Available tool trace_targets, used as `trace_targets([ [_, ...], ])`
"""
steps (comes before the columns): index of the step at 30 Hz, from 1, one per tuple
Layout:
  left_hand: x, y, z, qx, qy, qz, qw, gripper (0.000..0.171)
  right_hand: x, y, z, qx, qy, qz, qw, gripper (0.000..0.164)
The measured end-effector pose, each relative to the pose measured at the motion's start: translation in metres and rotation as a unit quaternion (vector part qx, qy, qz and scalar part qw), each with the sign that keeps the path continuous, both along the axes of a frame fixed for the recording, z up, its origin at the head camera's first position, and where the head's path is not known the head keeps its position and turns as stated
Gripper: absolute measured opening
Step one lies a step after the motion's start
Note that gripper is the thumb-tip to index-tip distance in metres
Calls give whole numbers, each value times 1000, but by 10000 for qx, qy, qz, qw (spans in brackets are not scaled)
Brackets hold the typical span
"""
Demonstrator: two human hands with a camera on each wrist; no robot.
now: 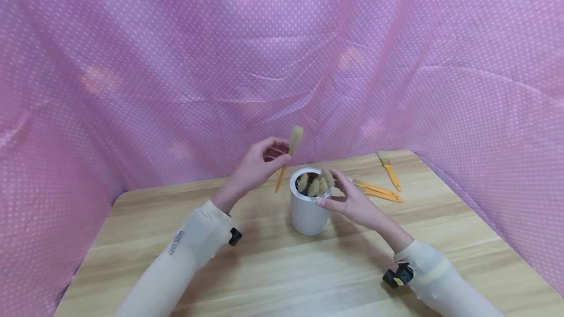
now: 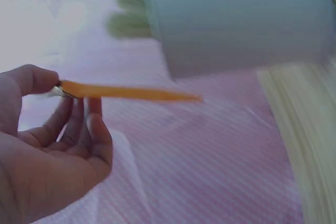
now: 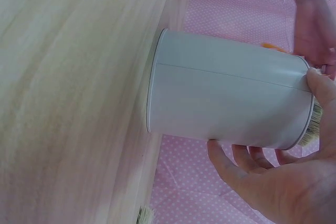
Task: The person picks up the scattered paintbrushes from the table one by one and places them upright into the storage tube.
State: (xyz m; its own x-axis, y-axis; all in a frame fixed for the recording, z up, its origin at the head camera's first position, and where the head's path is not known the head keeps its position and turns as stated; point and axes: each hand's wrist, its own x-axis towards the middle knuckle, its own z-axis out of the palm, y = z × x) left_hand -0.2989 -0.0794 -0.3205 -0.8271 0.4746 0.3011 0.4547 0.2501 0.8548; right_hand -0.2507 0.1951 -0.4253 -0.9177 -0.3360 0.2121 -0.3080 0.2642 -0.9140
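The left hand (image 1: 257, 164) pinches a brush (image 2: 115, 91) near its bristles (image 1: 296, 137), leaving the handle (image 1: 280, 180) hanging beside the can (image 1: 309, 216), which the right hand (image 1: 356, 204) grips, seemingly to steady it on the worktop (image 1: 264, 278).

A brush (image 1: 295, 138) with pale bristles and a tapering orange handle is pinched in the left hand (image 1: 255, 166), bristles up, handle slanting down, beside the white can (image 1: 308, 216) but apart from it. The smooth, cylindrical can stands upright on the table (image 1: 269, 268), the right hand (image 1: 356, 205) gripping it near the rim. Pale bristle tufts (image 1: 313, 189) crowd its mouth, how many being hard to tell.
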Motion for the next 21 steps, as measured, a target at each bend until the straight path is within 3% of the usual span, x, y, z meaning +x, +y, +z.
trace_targets([
  [5, 12, 2, 15, 510, -3, -502, 9974, 32, -1, -1, 1, -16, -38, -6, 10000, 83],
  [9, 14, 3, 16, 731, 132, -550, 9957, 31, -1, 0, 1, -60, -67, 17, 10000, 83],
  [15, 14, 5, 12, 894, 243, -605, 9939, 30, -1, -2, -1, -107, 10, 64, 9999, 81],
  [21, 16, 10, 0, 597, 260, -739, 9951, 29, -2, -3, -1, -81, 15, 24, 10000, 79],
])
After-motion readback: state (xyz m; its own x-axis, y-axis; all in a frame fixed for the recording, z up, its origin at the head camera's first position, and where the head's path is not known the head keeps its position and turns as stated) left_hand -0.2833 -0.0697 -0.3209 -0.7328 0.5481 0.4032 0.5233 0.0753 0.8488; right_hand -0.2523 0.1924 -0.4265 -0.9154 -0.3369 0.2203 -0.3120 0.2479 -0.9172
